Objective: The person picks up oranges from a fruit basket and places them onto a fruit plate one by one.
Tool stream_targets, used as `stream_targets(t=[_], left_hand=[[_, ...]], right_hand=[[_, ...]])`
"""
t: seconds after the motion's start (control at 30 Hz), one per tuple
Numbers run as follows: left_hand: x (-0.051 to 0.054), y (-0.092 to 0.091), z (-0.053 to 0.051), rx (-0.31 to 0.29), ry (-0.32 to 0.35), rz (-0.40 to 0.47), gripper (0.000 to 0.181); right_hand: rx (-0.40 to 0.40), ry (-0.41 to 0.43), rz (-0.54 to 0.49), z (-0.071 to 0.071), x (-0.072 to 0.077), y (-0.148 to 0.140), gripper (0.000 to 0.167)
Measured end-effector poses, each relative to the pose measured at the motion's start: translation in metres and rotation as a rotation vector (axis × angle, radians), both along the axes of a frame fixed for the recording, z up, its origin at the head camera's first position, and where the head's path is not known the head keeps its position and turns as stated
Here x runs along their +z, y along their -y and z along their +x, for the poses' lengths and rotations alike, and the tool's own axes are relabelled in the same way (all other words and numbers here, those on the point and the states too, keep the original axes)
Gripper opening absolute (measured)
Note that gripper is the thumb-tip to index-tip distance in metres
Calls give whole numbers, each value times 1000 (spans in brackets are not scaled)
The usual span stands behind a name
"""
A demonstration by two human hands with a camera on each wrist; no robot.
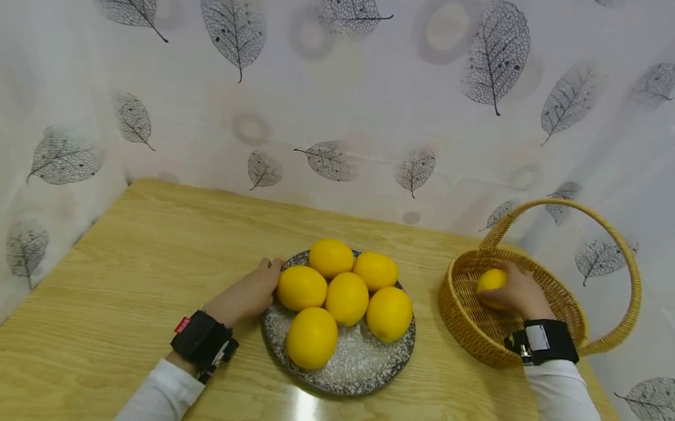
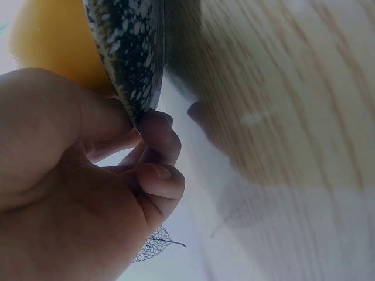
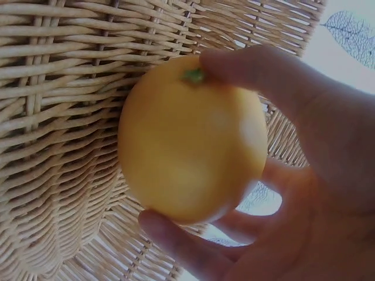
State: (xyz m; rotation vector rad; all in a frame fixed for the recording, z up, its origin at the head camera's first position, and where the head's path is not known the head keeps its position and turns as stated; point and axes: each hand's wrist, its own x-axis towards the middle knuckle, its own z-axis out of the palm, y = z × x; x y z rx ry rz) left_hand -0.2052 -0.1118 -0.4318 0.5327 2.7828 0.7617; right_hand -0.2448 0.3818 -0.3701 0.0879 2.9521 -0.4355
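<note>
My left hand (image 1: pixel 253 294) pinches the left rim of a speckled grey plate (image 1: pixel 359 368). In the left wrist view the thumb (image 2: pixel 99 120) lies on the fruit side of the rim and curled fingers (image 2: pixel 161 140) are under it. Several yellow citrus fruits (image 1: pixel 347 299) sit on the plate, mostly toward its far side. Inside a wicker basket (image 1: pixel 466 331) at the right, my right hand (image 1: pixel 519 292) grips another yellow citrus fruit (image 3: pixel 190 140), with thumb and fingers on opposite sides. A small green stem end shows on it, close to the woven wall.
The basket's tall arched handle (image 1: pixel 631 293) rises over its right side. Plate and basket stand apart on a light wooden table (image 1: pixel 189 230). A white curtain with printed leaves (image 1: pixel 355 90) hangs behind the table and at both sides.
</note>
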Motion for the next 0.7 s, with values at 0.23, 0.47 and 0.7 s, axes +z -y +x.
stream_targets(t=[0.23, 0.47, 0.7], left_hand=[[1, 0, -1, -2, 9, 13, 52], [2, 0, 1, -5, -7, 16, 50], [3, 2, 2, -13, -18, 10, 50]], right_hand=[[75, -31, -7, -4, -4, 13, 85], [109, -24, -24, -7, -2, 12, 86], [139, -12, -16, -11, 0, 7, 87]])
